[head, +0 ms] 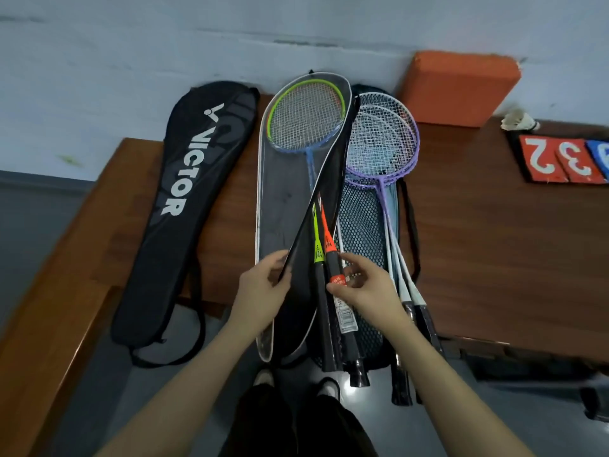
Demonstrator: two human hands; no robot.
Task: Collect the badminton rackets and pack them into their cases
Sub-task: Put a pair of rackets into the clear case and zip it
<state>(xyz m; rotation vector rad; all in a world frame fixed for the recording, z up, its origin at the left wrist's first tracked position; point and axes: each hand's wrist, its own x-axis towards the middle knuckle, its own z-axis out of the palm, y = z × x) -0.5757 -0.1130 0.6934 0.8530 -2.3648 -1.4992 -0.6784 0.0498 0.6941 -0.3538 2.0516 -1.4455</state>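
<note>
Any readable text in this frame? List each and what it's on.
"VICTOR", with a logo mark: black racket case on the left.
"2", "3": red score cards at the right edge.
Blue card beside them: cut off, unreadable.
Racket handle sticker: print too small to read.

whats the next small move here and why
Probably fold the black flap over the two rackets. The left hand pinches its edge, the right hand steadies the orange-collared handle, and both heads already lie inside the open case.

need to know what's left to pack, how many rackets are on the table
4: two green and orange-shafted rackets in the white-trimmed open case, two purple-framed rackets on the mesh case. The closed Victor case may hide more.
</note>
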